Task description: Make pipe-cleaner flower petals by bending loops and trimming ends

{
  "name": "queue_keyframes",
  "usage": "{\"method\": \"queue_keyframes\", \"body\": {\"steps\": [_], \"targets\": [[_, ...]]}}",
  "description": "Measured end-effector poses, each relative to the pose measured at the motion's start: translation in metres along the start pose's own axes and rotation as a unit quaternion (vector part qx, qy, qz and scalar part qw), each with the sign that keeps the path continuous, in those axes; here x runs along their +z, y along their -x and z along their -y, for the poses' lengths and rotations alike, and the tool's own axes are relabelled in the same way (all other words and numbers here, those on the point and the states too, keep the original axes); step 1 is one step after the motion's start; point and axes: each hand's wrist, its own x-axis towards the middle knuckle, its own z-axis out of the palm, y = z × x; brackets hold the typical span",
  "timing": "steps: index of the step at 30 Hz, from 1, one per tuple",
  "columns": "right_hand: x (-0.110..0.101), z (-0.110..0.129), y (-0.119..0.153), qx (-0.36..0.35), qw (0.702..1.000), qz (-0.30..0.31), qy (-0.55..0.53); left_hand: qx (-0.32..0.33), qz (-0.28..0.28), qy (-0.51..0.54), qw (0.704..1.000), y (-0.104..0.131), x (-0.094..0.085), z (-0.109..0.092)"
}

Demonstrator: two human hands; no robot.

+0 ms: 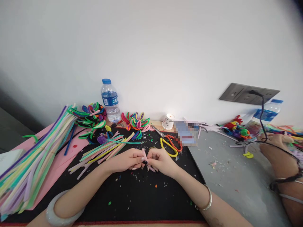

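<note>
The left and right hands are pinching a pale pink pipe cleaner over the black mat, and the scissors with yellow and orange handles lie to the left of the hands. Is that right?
Not quite: the head view shows the scissors to the right of the left hand and right hand. The rest stands.

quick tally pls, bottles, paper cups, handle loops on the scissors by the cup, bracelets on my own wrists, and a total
Bottles: 2 (left bottle, right bottle)
Paper cups: 1 (white cup)
Scissor handle loops: 2 (yellow loop, orange loop)
Bracelets: 2 (left bracelet, right bracelet)
Total: 7
</note>
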Motion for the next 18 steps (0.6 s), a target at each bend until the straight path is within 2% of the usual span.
{"method": "queue_keyframes", "body": {"steps": [3,7,12,15,18], "targets": [[0.003,0.004,0.000,-0.006,1.000,-0.004,0.005,-0.009,-0.015,0.015,1.000,-0.001,0.002,0.003],[0.005,0.007,-0.001,-0.020,0.999,-0.045,-0.010,0.001,-0.042,0.057,0.998,-0.005,0.006,0.008],[0.012,0.008,-0.002,0.030,0.983,-0.099,-0.149,0.010,-0.056,0.122,0.991,-0.008,0.012,0.008],[0.015,0.008,-0.001,0.055,0.970,-0.102,-0.212,0.014,-0.053,0.145,0.988,-0.008,0.013,0.007],[0.011,0.008,-0.001,0.015,0.981,-0.130,-0.144,0.013,-0.055,0.170,0.984,-0.005,0.011,0.004]]}}
